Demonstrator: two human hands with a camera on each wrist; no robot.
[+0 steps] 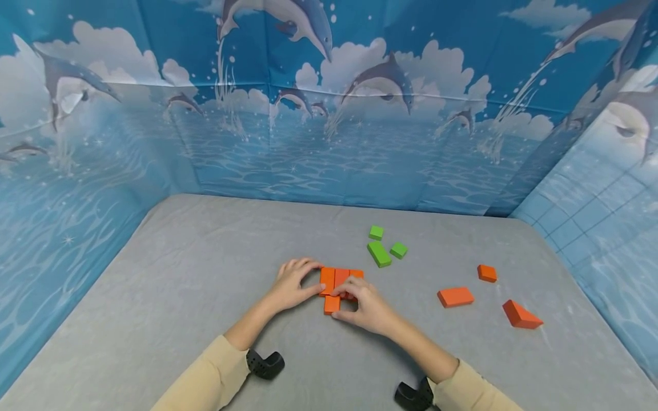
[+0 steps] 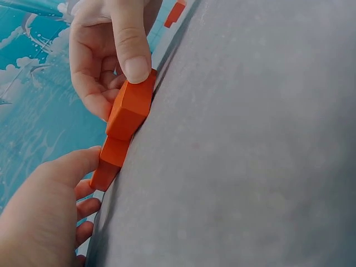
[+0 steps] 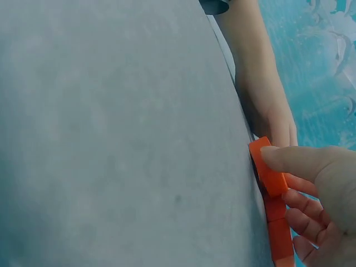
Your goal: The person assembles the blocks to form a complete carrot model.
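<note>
Several orange blocks stand side by side on the grey cloth, between the two hands. The left hand holds the leftmost orange block, thumb at its near end and index finger at its far corner. On the near side, the right hand pinches another orange block between thumb and fingers. That block meets the row's near edge. In the left wrist view, the right thumb lies over the near face of the pinched block. The right hand partly hides the row's right end.
Beyond the row lie a long green block and two small green cubes. To the right are an orange rectangular block, a small orange block and an orange triangular block. A dolphin-print curtain borders the grey surface.
</note>
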